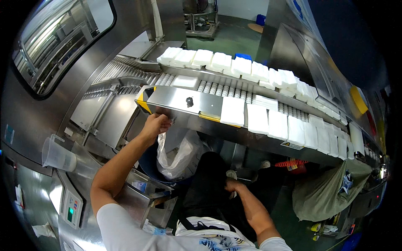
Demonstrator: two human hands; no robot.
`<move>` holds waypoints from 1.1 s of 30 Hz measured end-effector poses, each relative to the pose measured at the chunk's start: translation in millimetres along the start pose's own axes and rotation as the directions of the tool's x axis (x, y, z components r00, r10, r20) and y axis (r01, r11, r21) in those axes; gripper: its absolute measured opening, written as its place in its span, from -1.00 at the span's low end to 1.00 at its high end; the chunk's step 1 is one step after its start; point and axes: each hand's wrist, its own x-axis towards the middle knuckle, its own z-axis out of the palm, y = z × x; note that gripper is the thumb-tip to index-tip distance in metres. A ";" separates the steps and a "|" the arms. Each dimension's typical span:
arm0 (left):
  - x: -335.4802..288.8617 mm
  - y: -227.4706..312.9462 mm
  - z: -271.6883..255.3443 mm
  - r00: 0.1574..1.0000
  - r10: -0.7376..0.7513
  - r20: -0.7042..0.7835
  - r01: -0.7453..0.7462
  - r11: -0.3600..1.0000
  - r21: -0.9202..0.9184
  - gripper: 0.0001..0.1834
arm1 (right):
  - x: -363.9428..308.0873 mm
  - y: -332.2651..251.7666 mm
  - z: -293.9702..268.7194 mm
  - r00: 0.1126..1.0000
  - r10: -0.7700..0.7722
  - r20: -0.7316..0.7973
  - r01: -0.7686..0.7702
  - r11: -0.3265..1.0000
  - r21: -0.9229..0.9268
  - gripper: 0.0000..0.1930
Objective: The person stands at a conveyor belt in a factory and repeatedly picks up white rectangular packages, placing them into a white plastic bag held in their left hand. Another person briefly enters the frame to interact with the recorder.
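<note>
My left hand (158,124) is closed just below the striped near corner of the steel conveyor cover (205,102). Its fingers are pressed together, and whatever they may hold is too small to make out. Beneath it stands a dark blue bin (146,161) lined with a white plastic bag (180,157). Low down beside my dark trouser leg (205,180) is my right hand (231,186), its fingers mostly hidden. On the roller conveyor (224,90) lies one white folded pack (185,81). Other white folded stacks (256,118) line the near ledge, away from both hands.
More white stacks (222,61) run along the far ledge. At left, a clear plastic jug (58,154) and a digital scale (71,207) sit on a steel bench. A greenish cloth (318,196) hangs at the right, and a red coiled hose (291,163) lies under the conveyor.
</note>
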 end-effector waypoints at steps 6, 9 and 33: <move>10.1 -9.4 -9.3 1.000 0.019 0.021 -0.019 1.000 -0.011 -0.72 | -6.8 -10.8 -0.7 0.995 0.013 -0.097 -0.003 0.995 0.097 -0.64; 10.1 -4.4 -9.4 0.999 0.041 -0.020 -0.043 0.995 -0.085 -0.74 | -20.0 -17.6 -4.4 0.983 0.165 -0.082 -0.131 0.940 0.316 -0.64; 37.2 -29.3 7.9 0.949 0.296 0.107 -0.274 0.944 -0.182 -0.78 | 64.2 45.4 50.1 0.979 -0.185 -0.088 0.190 0.980 0.051 -0.76</move>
